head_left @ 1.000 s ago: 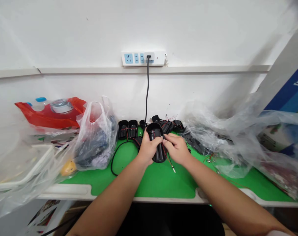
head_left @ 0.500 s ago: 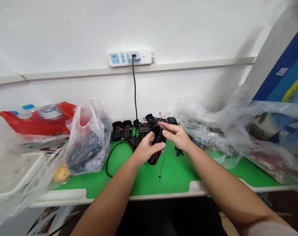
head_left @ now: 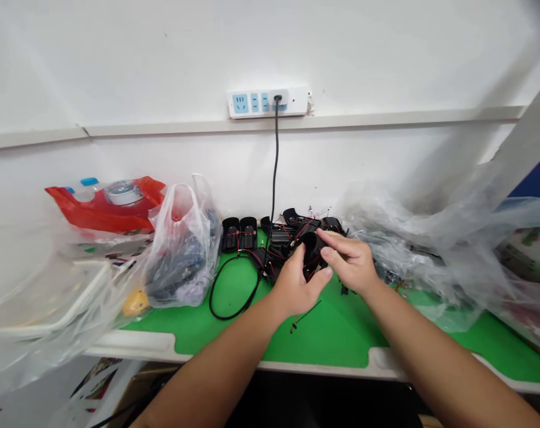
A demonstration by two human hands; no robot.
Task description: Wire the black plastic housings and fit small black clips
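Note:
My left hand [head_left: 297,284] grips a black plastic housing [head_left: 311,252] from below and from the left, its fingers wrapped round it. My right hand [head_left: 351,261] closes on the same housing from the right, fingers laid over its top. Thin red and black wires [head_left: 304,313] hang from the part down to the green mat [head_left: 323,333]. Most of the housing is hidden by my hands. Behind them lie several more black housings [head_left: 239,233] with red wires, in a row against the wall.
A black cable [head_left: 234,291] loops on the mat and runs up to a white power strip [head_left: 268,102] on the wall. A clear bag of dark parts [head_left: 181,255] stands left, a red bag [head_left: 104,208] behind it. Crumpled clear plastic bags [head_left: 430,249] fill the right.
Both hands have carried the housing away from me, toward the row of housings at the wall, and turned it more end-on. The hanging wires now trail on the mat.

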